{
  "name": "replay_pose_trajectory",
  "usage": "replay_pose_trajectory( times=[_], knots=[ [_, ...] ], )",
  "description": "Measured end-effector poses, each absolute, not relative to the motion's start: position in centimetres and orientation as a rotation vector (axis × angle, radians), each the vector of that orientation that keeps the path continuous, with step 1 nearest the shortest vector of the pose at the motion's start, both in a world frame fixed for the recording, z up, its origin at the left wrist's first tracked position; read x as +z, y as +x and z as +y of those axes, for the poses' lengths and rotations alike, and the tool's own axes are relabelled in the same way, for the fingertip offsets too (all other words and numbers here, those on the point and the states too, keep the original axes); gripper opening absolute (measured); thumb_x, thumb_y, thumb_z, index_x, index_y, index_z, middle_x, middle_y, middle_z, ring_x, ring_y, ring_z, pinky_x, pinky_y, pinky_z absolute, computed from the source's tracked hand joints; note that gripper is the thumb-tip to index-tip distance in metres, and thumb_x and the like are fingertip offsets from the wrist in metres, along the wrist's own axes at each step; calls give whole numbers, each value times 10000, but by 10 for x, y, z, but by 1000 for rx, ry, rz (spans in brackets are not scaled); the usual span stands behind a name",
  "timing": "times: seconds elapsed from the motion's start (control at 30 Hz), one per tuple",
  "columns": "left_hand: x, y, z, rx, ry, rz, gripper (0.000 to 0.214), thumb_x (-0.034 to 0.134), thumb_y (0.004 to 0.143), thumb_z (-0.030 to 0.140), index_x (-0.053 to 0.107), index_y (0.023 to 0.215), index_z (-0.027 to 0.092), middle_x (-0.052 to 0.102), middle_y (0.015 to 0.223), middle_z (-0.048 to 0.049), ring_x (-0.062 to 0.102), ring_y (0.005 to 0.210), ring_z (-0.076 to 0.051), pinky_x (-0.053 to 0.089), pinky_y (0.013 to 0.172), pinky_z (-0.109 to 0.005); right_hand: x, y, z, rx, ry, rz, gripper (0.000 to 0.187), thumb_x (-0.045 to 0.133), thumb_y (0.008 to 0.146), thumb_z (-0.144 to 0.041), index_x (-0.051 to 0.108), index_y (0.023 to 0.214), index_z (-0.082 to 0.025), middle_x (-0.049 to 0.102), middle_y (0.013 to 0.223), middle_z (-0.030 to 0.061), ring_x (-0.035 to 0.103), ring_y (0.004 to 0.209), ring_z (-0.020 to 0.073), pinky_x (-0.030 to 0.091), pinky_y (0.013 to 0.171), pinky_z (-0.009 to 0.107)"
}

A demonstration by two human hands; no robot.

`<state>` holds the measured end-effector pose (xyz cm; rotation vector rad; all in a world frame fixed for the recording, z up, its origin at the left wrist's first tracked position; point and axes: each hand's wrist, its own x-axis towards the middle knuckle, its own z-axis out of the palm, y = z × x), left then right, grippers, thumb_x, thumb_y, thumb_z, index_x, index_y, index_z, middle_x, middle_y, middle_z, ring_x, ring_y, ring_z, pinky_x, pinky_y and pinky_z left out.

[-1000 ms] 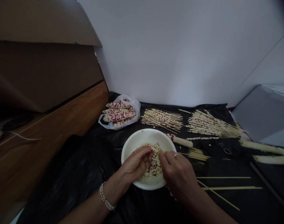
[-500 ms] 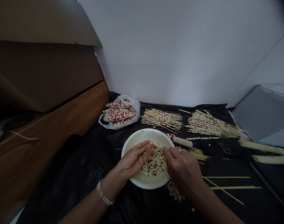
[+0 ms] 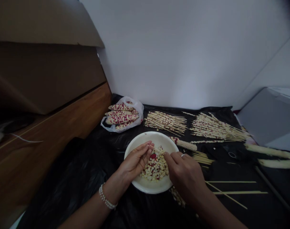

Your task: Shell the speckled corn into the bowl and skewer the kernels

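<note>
Over a white bowl (image 3: 133,148) of loose pale and dark-red corn kernels (image 3: 155,170), my left hand (image 3: 135,162) pinches what looks like a single small kernel between thumb and fingertips. My right hand (image 3: 184,170) is closed around a thin bamboo skewer (image 3: 227,195), whose rear length sticks out behind the hand to the lower right. The skewer's front end, near the left fingertips, is too small to make out clearly. Behind the right hand lies a partly stripped corn cob (image 3: 186,144).
A plastic bag (image 3: 139,109) holds several speckled corn cobs (image 3: 122,119). Kernel-threaded skewers lie in a left pile (image 3: 164,122) and a right pile (image 3: 211,127). Bare skewers (image 3: 202,157) and stripped cobs (image 3: 276,163) rest on black plastic sheeting (image 3: 85,168). A cardboard box (image 3: 47,73) stands left.
My left fingers have gone from spread to a pinch, slightly raised. My right hand has shifted slightly left with the skewer, and more kernels show between the hands.
</note>
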<state>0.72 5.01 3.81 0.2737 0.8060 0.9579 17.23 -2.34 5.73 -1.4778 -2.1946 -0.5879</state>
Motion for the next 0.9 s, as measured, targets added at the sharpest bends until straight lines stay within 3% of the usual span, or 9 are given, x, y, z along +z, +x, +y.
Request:
replay_pose_trajectory(
  times=[0.57, 0.9],
  knots=[
    [34, 7, 48, 937, 291, 797, 153, 587, 859, 85, 700, 958, 56, 697, 807, -94, 671, 698, -102, 572, 654, -162, 55, 171, -23, -576, -1499, -2197, 144, 561, 752, -51, 588, 742, -192, 538, 641, 16, 466, 592, 192, 246, 594, 333],
    [35, 7, 51, 932, 183, 774, 109, 584, 843, 40, 680, 885, 70, 683, 792, -70, 660, 677, -83, 557, 617, -131, 55, 172, -24, -569, -1485, -2198, 138, 532, 772, -62, 597, 765, -184, 537, 639, 19, 464, 590, 188, 239, 588, 332]
  ],
)
